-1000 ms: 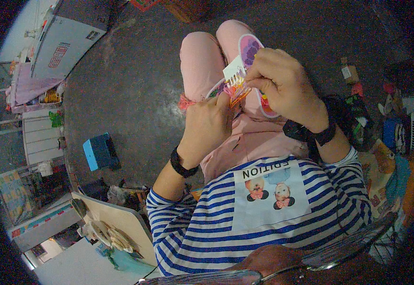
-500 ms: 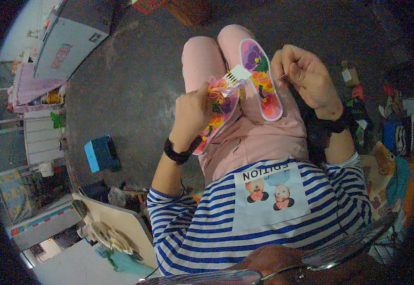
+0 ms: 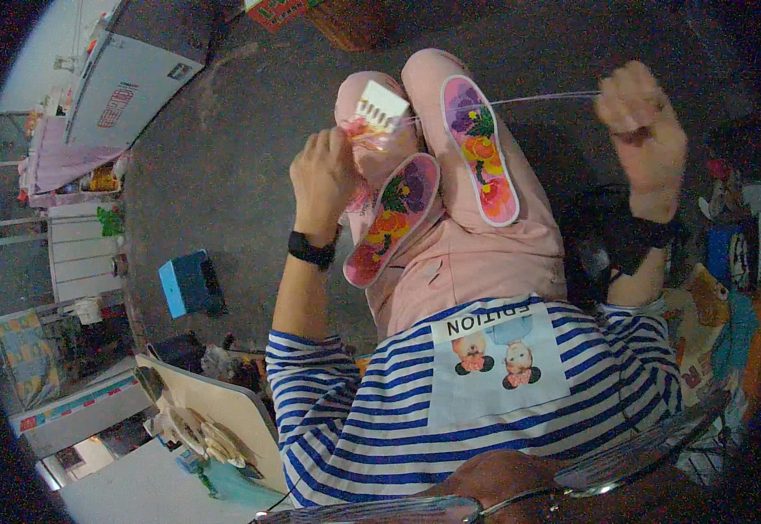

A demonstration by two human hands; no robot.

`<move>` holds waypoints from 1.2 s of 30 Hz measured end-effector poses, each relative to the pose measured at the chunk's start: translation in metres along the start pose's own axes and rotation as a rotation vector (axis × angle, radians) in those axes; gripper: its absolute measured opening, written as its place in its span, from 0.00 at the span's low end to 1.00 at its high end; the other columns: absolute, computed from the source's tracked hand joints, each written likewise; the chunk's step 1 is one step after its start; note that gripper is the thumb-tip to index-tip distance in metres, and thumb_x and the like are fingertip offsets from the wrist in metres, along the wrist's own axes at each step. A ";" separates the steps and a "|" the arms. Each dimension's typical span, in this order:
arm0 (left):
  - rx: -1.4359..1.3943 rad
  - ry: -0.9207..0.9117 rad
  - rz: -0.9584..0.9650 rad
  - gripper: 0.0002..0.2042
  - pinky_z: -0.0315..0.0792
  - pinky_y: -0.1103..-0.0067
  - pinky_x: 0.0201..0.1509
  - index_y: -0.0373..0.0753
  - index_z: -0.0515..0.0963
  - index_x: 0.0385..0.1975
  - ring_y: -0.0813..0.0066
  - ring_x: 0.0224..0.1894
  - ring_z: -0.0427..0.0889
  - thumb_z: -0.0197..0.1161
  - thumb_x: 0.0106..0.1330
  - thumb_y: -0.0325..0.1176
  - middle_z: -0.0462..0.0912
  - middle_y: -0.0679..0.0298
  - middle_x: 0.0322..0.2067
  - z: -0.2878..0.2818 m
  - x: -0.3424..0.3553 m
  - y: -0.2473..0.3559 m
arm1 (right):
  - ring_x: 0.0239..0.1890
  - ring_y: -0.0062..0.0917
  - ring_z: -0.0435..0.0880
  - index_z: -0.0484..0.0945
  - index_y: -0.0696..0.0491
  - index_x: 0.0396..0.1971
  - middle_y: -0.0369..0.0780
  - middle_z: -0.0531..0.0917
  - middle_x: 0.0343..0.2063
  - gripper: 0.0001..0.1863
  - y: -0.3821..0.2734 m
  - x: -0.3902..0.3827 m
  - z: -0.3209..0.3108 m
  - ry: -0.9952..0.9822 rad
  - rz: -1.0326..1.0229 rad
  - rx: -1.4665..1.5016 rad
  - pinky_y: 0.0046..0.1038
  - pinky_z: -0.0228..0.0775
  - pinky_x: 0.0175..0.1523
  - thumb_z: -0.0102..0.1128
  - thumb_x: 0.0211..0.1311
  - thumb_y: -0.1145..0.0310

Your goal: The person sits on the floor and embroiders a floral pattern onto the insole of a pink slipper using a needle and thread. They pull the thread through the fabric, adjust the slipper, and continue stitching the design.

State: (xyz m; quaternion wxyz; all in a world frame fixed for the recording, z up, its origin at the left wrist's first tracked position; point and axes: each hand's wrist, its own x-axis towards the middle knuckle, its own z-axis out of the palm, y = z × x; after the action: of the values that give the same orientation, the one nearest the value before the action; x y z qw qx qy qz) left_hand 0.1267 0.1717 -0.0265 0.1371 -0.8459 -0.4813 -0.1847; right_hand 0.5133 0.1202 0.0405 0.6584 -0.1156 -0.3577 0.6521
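My left hand (image 3: 321, 179) is closed round a bundle of coloured threads (image 3: 366, 138) hanging from a white notched thread card (image 3: 384, 105), above my left knee. From the card a pale lilac thread (image 3: 548, 98) runs nearly straight to my raised right hand (image 3: 644, 131), whose fingers are closed on its end. Two flowered insoles with white rims lie on my pink trousers: one insole (image 3: 391, 223) slants between the thighs, below my left hand. The other insole (image 3: 480, 155) rests along my right thigh, under the stretched thread.
On the floor to the left stands a blue box (image 3: 183, 284). A large pale carton (image 3: 127, 92) is at the far left, and a wooden board (image 3: 249, 415) with things on it is at the near left. Bags and bits (image 3: 704, 323) crowd the right side.
My right hand has moved up and right, drawing out a longer thread. My left hand has moved left and up with the card, off the slanting insole, which now shows fully.
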 end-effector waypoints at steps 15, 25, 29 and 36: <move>-0.500 -0.141 -0.649 0.16 0.76 0.65 0.35 0.34 0.76 0.42 0.54 0.33 0.84 0.60 0.63 0.41 0.84 0.51 0.30 0.052 -0.003 -0.091 | 0.31 0.20 0.71 0.71 0.54 0.30 0.35 0.71 0.28 0.02 -0.184 -0.112 -0.148 0.781 -0.586 -0.504 0.22 0.63 0.39 0.51 0.61 0.73; -0.711 -0.266 -0.199 0.17 0.75 0.77 0.34 0.32 0.78 0.45 0.75 0.32 0.82 0.65 0.61 0.37 0.84 0.57 0.34 0.041 0.069 0.008 | 0.26 0.13 0.75 0.76 0.54 0.30 0.31 0.76 0.23 0.02 -0.005 -0.037 -0.001 0.297 0.055 -1.189 0.18 0.68 0.33 0.56 0.62 0.74; -0.306 -0.192 -0.094 0.18 0.76 0.78 0.35 0.35 0.76 0.50 0.75 0.36 0.83 0.65 0.60 0.32 0.83 0.58 0.38 -0.022 0.059 0.033 | 0.24 0.17 0.77 0.76 0.57 0.29 0.35 0.79 0.21 0.01 0.041 -0.014 0.054 0.101 0.042 -1.410 0.22 0.69 0.30 0.57 0.59 0.77; -1.505 -0.412 -0.329 0.10 0.71 0.83 0.28 0.31 0.74 0.43 0.83 0.26 0.77 0.61 0.67 0.29 0.80 0.66 0.28 -0.112 0.021 0.102 | 0.24 0.28 0.82 0.77 0.59 0.29 0.43 0.81 0.23 0.02 0.080 -0.006 0.118 -0.164 -0.164 -1.308 0.27 0.71 0.30 0.60 0.56 0.78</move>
State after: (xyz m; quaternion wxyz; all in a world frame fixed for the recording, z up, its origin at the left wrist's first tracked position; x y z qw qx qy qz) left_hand 0.2046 0.0910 0.0776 -0.5918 -0.6466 -0.3615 -0.3177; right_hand 0.3782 0.0874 0.0733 0.4705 -0.4140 -0.7364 0.2551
